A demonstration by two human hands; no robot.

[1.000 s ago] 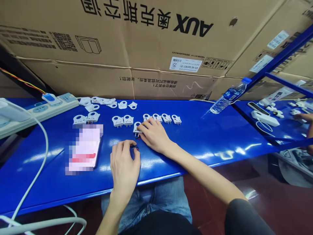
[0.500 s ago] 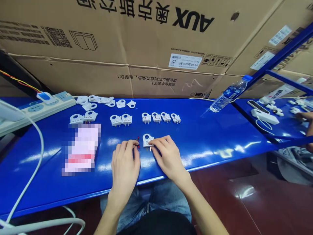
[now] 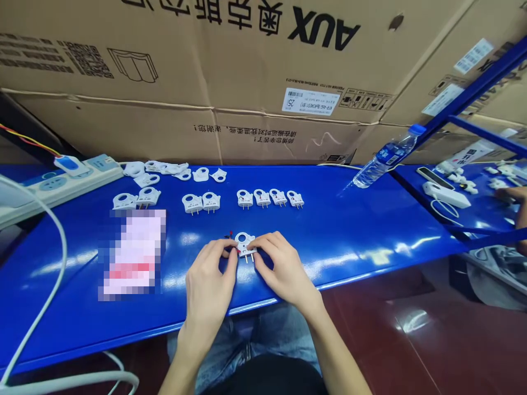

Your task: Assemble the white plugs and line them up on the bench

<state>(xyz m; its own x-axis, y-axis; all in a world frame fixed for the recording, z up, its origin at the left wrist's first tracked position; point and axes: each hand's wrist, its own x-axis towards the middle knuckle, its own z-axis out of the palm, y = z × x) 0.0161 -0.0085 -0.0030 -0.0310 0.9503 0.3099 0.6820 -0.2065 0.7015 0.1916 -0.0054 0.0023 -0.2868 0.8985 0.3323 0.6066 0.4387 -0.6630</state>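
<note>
The right hand (image 3: 283,267) grips a white two-pin plug piece (image 3: 244,241) by its right side, over the near part of the blue desk (image 3: 337,219); the left hand (image 3: 209,277) pinches a small red-and-black part (image 3: 236,248) right at the piece's left side; four similar white plugs (image 3: 262,198) stand in a row beyond.

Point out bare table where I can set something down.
Widest: the blue table between right hand and bottle. Smaller: between left hand and pixelated rectangle. Crowded: the back left, with power strip and white plugs.
</note>
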